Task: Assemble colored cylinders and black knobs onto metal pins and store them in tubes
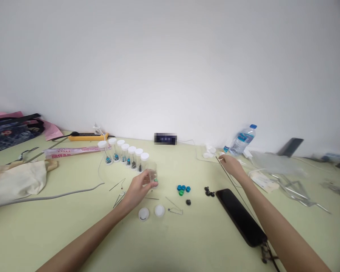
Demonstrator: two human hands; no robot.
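Note:
My left hand point(141, 187) is closed around a clear plastic tube point(152, 170) without a lid. Something small and green shows near the tube's bottom. On the table below that hand lie two white round caps point(159, 210) and bent thin wire pieces point(175, 210). Farther right, my right hand point(229, 165) has its fingers curled together at the far end of a long thin metal rod point(228, 174), which runs back beside my forearm. Blue knobs point(183, 187), a green knob point(181, 192) and several black knobs point(208, 192) sit between my hands.
Several white-capped tubes point(132, 150) with small parts inside stand in a row behind my left hand. A black phone point(240, 217) lies by my right forearm. Beyond are white caps point(209, 152), a water bottle point(243, 140), bent metal frames point(297, 190) and a power strip point(87, 136).

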